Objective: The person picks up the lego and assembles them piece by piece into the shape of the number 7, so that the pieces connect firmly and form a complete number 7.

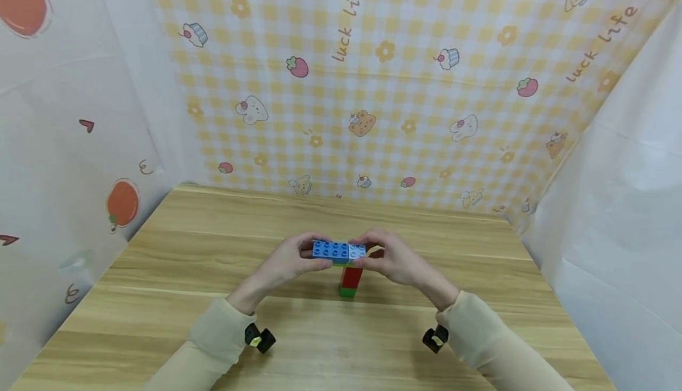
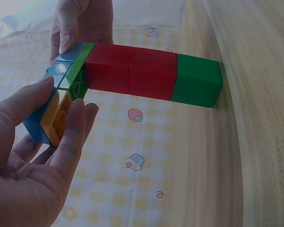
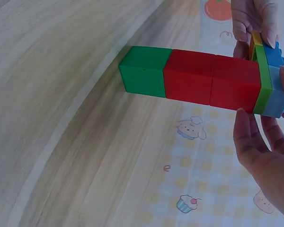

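Note:
A tower of toy building bricks stands on the table: a green brick at the bottom, two red bricks above it, then a thin light green plate. On top lie a blue brick and, to its right, a light blue brick. Under the blue brick's overhanging left part sits a yellow brick. My left hand pinches the blue brick at its left end, thumb on the near side. With thumb and fingers, my right hand holds the light blue brick's right end.
The wooden table reaches back to a yellow checked cloth. White sheets hang at both sides. A small black camera is worn on the left wrist, and another camera on the right.

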`<state>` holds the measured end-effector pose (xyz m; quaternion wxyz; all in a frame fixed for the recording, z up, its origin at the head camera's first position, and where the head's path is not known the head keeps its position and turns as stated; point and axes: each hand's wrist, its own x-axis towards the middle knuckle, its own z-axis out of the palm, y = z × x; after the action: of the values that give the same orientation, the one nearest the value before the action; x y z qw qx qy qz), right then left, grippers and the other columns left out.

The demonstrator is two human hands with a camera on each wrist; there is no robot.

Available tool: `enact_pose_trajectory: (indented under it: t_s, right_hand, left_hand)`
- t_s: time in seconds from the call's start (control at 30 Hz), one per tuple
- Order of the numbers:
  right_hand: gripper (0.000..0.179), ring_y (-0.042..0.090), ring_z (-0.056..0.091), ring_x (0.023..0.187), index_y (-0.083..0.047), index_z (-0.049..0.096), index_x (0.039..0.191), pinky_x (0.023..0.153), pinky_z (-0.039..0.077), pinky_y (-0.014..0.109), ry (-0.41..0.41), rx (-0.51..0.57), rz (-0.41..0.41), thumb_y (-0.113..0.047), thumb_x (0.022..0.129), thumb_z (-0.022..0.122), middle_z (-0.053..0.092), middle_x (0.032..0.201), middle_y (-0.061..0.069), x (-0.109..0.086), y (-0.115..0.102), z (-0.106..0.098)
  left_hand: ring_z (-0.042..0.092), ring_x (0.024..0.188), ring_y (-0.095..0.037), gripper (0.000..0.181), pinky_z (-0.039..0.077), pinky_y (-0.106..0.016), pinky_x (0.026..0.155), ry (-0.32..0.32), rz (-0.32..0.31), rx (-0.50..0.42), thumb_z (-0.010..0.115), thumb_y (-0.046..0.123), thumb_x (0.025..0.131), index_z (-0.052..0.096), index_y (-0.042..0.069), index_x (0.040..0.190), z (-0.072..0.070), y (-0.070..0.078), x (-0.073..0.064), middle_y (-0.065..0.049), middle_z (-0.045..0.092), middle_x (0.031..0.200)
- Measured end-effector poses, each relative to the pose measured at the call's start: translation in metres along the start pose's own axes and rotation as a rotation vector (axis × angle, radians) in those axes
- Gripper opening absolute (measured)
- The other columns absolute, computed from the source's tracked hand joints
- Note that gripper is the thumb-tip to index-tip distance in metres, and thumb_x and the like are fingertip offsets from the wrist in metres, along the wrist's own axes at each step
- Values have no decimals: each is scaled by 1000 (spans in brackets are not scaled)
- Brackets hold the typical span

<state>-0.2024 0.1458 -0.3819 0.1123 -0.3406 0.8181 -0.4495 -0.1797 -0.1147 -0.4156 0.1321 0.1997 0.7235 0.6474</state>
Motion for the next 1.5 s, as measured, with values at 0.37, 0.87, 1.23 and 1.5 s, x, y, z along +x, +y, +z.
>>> enact_pose_trajectory:
  t_s: [0.37,0.87,1.23,1.5]
  right_hand:
    - [30,32,58,102,-1,65,120,82,54,33,46,102,-22,-4,90,69,58,115,10,-1,9,8]
    - [33,37,54,102,6,61,122,87,49,53,119,146,-60,7,90,65,57,112,15,-8,2,22]
    - [46,36,53,110,-3,55,136,88,51,38,143,205,-44,-8,93,68,57,123,10,-14,26,27]
    - [45,31,59,107,-3,54,133,89,51,33,202,272,-11,-5,91,69,60,119,16,-12,35,21]
  left_hand:
    - [62,107,-27,47,53,-37,87,-1,4,-4,74,18,89,56,3,129,0,2,1,-15,60,120]
    - [62,103,-25,45,53,-37,85,10,13,90,73,23,90,59,6,129,-1,2,-3,-11,62,116]
    - [63,102,-21,44,54,-30,81,25,43,274,74,21,89,61,4,127,-19,13,-11,-5,66,111]
    - [63,100,-19,43,53,-32,83,69,12,275,72,24,91,62,4,127,-21,14,-11,-4,67,110]
